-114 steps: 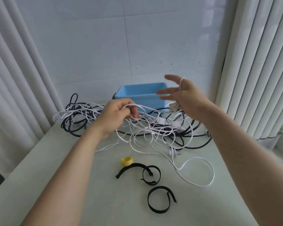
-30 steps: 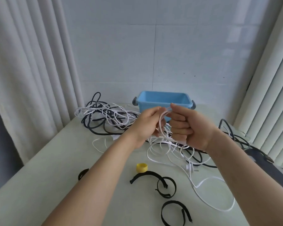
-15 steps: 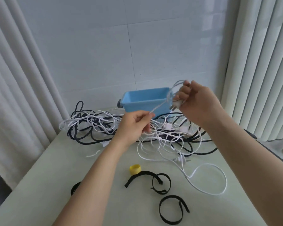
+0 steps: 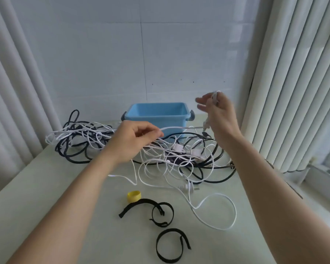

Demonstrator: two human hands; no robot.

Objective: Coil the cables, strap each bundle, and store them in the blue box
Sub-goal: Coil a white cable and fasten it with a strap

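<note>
A left hand (image 4: 135, 141) pinches a white cable (image 4: 179, 128) in front of the box (image 4: 151, 121). The cable runs across to the right hand (image 4: 220, 115), raised just right of the box, fingers spread, with a few turns of cable over them; blur hides whether the thumb pins them. The job looks barely begun: one coil is started, the tangle (image 4: 179, 161) of white and black cables sprawls on the table (image 4: 46, 197) in front and left of the box, the straps (image 4: 160, 214) lie unused nearer the camera, and nothing shows inside the box.
</note>
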